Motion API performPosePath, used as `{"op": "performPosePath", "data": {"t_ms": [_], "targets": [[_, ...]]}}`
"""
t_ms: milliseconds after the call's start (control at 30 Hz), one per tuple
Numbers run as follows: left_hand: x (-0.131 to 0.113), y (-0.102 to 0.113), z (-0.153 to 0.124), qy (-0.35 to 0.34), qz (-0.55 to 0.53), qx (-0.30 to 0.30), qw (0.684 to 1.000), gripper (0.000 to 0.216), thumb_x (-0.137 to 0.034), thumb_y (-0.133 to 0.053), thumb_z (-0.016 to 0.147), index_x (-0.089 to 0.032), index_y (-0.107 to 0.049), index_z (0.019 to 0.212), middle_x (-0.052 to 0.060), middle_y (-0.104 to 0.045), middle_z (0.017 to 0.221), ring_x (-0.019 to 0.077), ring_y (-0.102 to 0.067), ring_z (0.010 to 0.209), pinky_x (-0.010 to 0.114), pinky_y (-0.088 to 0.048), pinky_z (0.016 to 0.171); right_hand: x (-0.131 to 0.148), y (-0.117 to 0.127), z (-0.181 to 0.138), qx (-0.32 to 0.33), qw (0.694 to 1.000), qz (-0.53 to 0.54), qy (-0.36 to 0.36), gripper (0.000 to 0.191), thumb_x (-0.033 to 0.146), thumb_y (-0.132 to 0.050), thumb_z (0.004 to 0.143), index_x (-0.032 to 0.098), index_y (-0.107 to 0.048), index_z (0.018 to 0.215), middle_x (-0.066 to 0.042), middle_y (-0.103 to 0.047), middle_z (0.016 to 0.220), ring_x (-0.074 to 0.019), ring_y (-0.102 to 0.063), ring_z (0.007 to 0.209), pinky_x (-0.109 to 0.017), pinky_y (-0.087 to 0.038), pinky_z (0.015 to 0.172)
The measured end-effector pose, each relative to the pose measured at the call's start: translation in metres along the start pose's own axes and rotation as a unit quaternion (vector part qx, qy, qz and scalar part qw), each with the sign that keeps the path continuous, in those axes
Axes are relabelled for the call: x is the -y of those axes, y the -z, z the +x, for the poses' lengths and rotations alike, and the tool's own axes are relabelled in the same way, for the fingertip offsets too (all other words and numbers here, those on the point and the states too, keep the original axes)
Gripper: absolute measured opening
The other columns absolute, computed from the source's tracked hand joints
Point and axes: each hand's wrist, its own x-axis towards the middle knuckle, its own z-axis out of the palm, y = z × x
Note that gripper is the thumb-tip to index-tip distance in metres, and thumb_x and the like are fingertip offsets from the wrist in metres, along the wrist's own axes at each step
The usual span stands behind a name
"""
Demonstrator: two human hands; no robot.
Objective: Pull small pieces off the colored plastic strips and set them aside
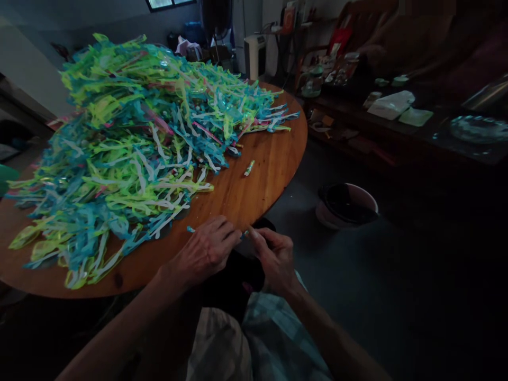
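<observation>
A big heap of blue, green, white and pink plastic strips [135, 137] covers most of a round wooden table [254, 190]. At the table's near edge my left hand [206, 248] and my right hand [273, 259] meet, fingers pinched on a small blue strip piece [191, 229] that sticks out left of my left hand. What lies between the fingertips is mostly hidden. One loose small piece [249, 168] rests on the bare wood beyond my hands.
A dark-lined round bin [346, 205] sits on the floor right of the table. A low dark bench [397, 132] with cloths, jars and clutter runs along the right. A fan and a white appliance [254, 55] stand behind the table.
</observation>
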Motion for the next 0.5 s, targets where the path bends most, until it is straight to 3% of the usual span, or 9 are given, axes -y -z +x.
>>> {"op": "performPosePath", "data": {"t_ms": [300, 500], "targets": [[0.0038, -0.0024, -0.0006, -0.022, -0.001, -0.008, 1.000, 0.018, -0.002, -0.048, 0.087, -0.014, -0.061, 0.089, 0.006, -0.059, 0.080, 0.0201, -0.051, 0.076, 0.035, -0.044, 0.071, 0.0034, -0.0018, 0.0028, -0.004, 0.999, -0.008, 0.032, 0.036, 0.040, -0.058, 0.094, 0.015, -0.064, 0.069, 0.003, -0.044, 0.057, -0.0094, -0.039, 0.055, -0.024, -0.032, 0.053], [0.0030, 0.0007, 0.0025, -0.019, 0.001, -0.012, 1.000, 0.016, -0.002, -0.050, 0.086, -0.014, -0.061, 0.087, 0.006, -0.057, 0.078, 0.0204, -0.050, 0.076, 0.033, -0.041, 0.066, -0.0016, 0.0020, 0.0046, 0.005, 0.994, -0.044, 0.100, 0.030, 0.032, -0.057, 0.096, 0.015, -0.067, 0.075, 0.004, -0.046, 0.057, -0.0086, -0.041, 0.054, -0.023, -0.034, 0.053]]}}
